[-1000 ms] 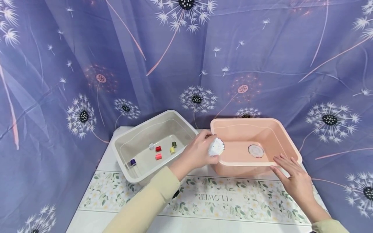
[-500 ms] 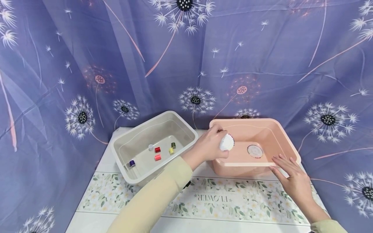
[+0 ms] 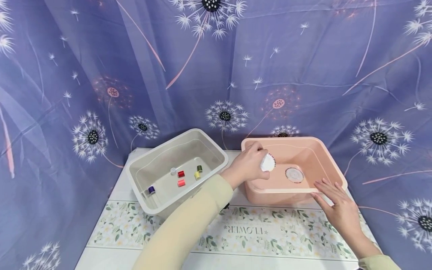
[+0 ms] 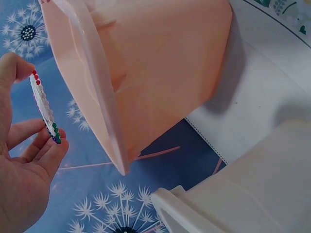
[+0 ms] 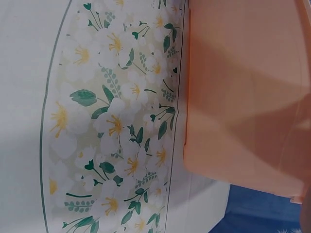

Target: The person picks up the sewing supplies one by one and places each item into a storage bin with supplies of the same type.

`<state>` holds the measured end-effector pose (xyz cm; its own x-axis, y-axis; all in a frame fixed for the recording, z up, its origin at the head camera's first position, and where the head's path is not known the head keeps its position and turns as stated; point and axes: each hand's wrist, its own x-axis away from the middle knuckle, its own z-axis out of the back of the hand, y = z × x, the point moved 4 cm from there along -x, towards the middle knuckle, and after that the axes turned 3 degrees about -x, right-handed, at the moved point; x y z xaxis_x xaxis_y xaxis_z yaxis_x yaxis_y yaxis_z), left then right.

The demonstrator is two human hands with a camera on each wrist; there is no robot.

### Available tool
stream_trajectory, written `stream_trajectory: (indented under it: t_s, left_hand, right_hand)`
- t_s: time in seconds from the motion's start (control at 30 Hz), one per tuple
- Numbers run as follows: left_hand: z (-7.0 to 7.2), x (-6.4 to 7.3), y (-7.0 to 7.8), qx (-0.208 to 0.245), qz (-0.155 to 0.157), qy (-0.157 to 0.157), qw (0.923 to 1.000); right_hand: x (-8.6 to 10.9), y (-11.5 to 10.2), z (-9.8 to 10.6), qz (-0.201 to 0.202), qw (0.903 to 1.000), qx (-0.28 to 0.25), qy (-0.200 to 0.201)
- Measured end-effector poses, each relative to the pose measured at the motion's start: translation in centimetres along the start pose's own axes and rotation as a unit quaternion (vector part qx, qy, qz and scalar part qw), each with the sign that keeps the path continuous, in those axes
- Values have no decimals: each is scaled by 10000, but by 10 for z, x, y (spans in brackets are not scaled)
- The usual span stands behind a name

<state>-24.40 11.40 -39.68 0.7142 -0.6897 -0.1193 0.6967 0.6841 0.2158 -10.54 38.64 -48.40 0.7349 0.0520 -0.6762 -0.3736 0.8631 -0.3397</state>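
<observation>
My left hand (image 3: 249, 165) pinches a white wheel of ball-head pins (image 3: 269, 162) over the left end of a peach plastic bin (image 3: 287, 191). In the left wrist view, thumb and fingers grip this pin wheel (image 4: 43, 104) by opposite edges, and red, white and green pin heads line its rim. A second pin wheel (image 3: 294, 175) lies flat on the bin's floor. My right hand (image 3: 342, 210) is at the bin's near right rim, fingers stretched over it. The right wrist view shows mostly the bin's peach outer wall (image 5: 243, 111).
A grey bin (image 3: 158, 210) stands to the left, holding several small thread spools, among them a navy one (image 3: 151, 190) and a yellow one (image 3: 197, 175). A floral cloth (image 3: 246, 228) covers the table. Behind hangs a blue dandelion curtain (image 3: 189, 101).
My left hand has carried the pin wheel rightward, from the peach bin's left rim to over its inside. The right hand has stayed at the near rim.
</observation>
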Motion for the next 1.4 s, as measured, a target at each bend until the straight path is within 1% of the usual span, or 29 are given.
stream_trajectory:
  t_s: [0.13,0.3,0.53,0.8,1.03,1.4]
  left_hand:
    - [-4,-7,2,7,54,-131,9999]
    - [-13,-17,4,20,122,-247,9996]
    - [-24,-27,7,202,253,-424,9986]
    - [-36,-37,9,24,236,-537,9983]
    - [-45,-42,8,76,363,-650,9972]
    - [-54,-49,12,72,373,-825,9959]
  right_hand:
    - [0,-1,1,-15,10000,6,1]
    - [1,0,0,-33,10000,7,-6]
    - [1,0,0,-17,10000,2,10]
    - [0,0,-1,6,10000,-12,-11]
    - [-2,-3,-1,74,10000,-7,57]
    - [0,-1,0,-17,9999,6,-157]
